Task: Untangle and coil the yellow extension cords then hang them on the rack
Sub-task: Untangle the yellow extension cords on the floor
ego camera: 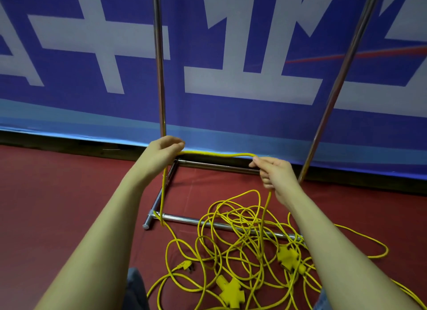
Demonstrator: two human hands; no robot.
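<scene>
A stretch of yellow extension cord [217,154] runs taut between my two hands, held up in front of the rack. My left hand [165,149] grips one end of that stretch, and cord hangs down from it in a double strand to the floor. My right hand [272,171] pinches the other end, with the cord dropping from it into the tangled yellow pile [240,238] on the red floor. Two cross-shaped yellow sockets [231,291] [287,257] and a yellow plug [184,264] lie in the pile. The chrome rack [159,78] stands over it.
The rack's right upright [342,78] leans beside a blue and white banner [231,83] on the wall behind. Its chrome base bars [180,217] lie on the red floor, partly under the tangle. My knees in blue jeans [136,289] show at the bottom.
</scene>
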